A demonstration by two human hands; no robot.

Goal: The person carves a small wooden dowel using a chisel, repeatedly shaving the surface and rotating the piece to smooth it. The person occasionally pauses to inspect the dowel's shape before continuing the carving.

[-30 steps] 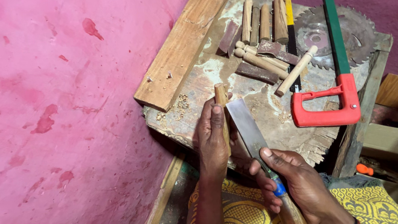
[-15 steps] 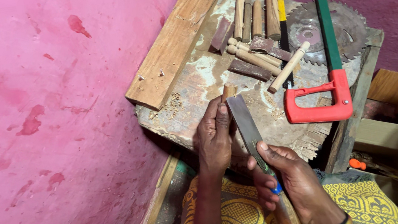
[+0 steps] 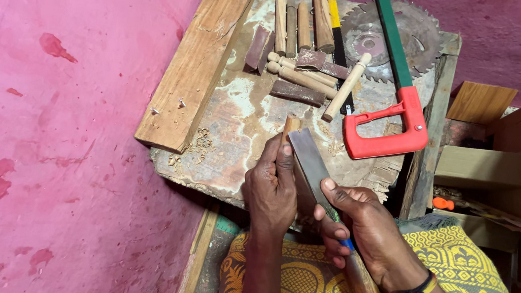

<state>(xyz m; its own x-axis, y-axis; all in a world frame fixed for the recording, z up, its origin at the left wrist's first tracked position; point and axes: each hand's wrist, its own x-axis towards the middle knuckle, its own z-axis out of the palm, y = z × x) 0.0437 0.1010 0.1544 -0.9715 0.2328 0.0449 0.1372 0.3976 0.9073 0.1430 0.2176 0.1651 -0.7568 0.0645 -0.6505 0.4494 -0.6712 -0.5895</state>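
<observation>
Head view shows two hands at the near edge of one worn workbench [image 3: 238, 129], with one flat metal file [image 3: 310, 163], one small wooden peg [image 3: 290, 126] under work, one hacksaw [image 3: 392, 84] with a green frame and red handle, one circular saw blade [image 3: 393, 37], one thick timber plank [image 3: 203, 54] along the pink wall [image 3: 43, 160], and roughly nine other turned pegs and wood offcuts [image 3: 301, 42] heaped at the far end. The file's long axis runs from its handle near the person's lap up and slightly left, its tip lying beside the peg. The peg points away, tilted slightly right. The left hand [image 3: 272, 191] is curled closed around the peg, thumb upward. The right hand [image 3: 360, 227] is closed on the file, forefinger stretched along its blade.
</observation>
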